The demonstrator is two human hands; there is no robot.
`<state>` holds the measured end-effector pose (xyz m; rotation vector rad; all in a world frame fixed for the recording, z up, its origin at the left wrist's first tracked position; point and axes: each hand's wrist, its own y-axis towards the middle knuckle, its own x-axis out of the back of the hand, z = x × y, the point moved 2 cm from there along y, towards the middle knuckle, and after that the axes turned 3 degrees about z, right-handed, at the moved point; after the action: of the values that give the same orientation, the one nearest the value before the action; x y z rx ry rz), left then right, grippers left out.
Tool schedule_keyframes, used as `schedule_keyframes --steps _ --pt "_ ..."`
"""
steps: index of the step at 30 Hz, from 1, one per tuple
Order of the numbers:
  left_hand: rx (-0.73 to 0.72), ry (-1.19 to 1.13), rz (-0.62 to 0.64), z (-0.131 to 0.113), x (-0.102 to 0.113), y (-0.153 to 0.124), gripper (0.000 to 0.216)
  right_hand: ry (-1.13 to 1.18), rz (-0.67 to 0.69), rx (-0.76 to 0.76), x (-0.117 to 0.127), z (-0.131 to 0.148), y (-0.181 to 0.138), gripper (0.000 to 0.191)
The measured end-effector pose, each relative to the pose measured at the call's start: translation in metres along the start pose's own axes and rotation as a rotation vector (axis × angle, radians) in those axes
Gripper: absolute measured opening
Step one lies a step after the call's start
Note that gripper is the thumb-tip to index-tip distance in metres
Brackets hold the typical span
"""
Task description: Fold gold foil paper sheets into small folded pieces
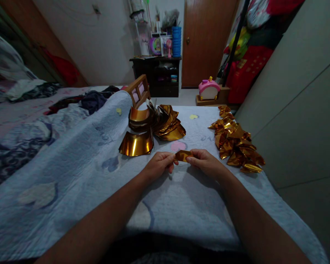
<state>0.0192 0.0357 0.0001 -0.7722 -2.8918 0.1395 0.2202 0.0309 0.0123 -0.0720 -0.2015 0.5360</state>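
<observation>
Between my two hands is a small folded piece of gold foil paper (183,156), held just above the light blue quilt. My left hand (162,162) pinches its left end, with thumb and fingers closed. At the other end, my right hand (205,161) grips it with the thumb on the near side. Beyond my left hand lies a fanned stack of curved gold foil sheets (136,143), smooth and shiny. To the right of my right hand, a heap of folded gold foil pieces (233,141) stretches along the quilt's right edge.
The blue quilt (99,205) covers the surface under my arms. A wooden chair back (139,90) rises behind the sheets. A pale cabinet wall (299,121) stands close on the right. Farther off are a dark shelf unit (156,75) and a pink toy clock (209,89).
</observation>
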Motion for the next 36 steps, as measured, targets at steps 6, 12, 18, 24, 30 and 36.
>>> schedule_keyframes --steps 6,12,18,24,30,36 --pt "-0.074 0.037 -0.103 0.003 0.005 0.0 0.047 0.09 -0.057 -0.071 0.008 -0.005 -0.002 0.042" --pt "-0.278 0.193 -0.145 -0.003 0.001 -0.005 0.054 0.178 -0.11 -0.091 0.007 -0.008 -0.001 0.042" --pt "-0.34 0.375 -0.232 -0.009 0.0 -0.007 0.02 0.205 -0.052 -0.131 0.002 -0.008 -0.001 0.043" --pt "-0.324 0.344 -0.28 -0.012 0.002 -0.007 0.019 0.075 -0.164 -0.041 0.005 -0.009 0.001 0.048" --pt "-0.239 0.291 -0.319 -0.01 0.004 -0.007 0.02 0.009 -0.101 -0.028 0.004 -0.012 0.002 0.034" --pt "-0.241 0.31 -0.291 -0.008 0.003 -0.006 0.02 -0.005 -0.112 -0.033 0.004 -0.008 0.0 0.033"
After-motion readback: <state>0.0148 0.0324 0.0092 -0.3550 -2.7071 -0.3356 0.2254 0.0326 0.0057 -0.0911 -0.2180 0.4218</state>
